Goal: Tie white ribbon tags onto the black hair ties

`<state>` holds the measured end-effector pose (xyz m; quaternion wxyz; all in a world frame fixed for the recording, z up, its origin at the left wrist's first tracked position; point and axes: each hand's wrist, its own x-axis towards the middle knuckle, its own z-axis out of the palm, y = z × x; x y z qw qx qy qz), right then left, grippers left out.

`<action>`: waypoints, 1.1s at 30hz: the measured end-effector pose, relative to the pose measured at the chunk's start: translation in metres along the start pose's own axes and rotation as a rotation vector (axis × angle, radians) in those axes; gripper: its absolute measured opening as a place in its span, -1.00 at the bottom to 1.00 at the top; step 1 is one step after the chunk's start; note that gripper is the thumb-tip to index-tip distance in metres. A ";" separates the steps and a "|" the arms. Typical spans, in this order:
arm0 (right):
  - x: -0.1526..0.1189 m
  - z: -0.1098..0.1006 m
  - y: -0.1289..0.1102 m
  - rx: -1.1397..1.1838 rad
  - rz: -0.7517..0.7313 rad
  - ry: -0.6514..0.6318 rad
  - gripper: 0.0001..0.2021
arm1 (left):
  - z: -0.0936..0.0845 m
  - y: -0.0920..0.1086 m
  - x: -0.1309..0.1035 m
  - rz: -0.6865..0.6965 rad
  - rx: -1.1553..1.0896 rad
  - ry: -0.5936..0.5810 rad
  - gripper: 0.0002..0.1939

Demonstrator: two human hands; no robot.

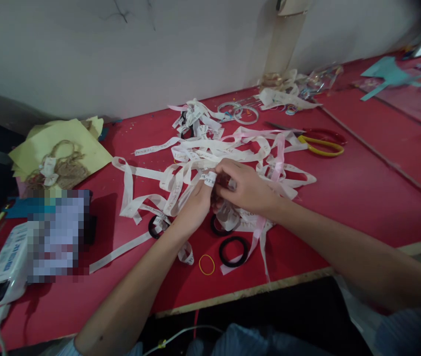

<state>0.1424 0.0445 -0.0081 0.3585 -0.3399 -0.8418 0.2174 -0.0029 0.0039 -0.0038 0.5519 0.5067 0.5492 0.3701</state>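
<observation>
Hands meet just in front of the white printed ribbon pile (210,153) on the red counter (362,188), left hand (191,207) and right hand (247,190) both pinched shut on one ribbon strip (209,178), which could easily snag loose tails nearby.
</observation>
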 end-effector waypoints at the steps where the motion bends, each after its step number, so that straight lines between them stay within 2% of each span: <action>1: 0.000 0.000 0.000 -0.002 -0.002 0.001 -0.81 | 0.000 -0.001 0.000 0.004 -0.003 -0.007 -0.53; 33: 0.000 -0.001 -0.001 0.003 0.039 -0.045 -0.81 | 0.000 0.004 -0.002 -0.013 0.097 0.030 -0.53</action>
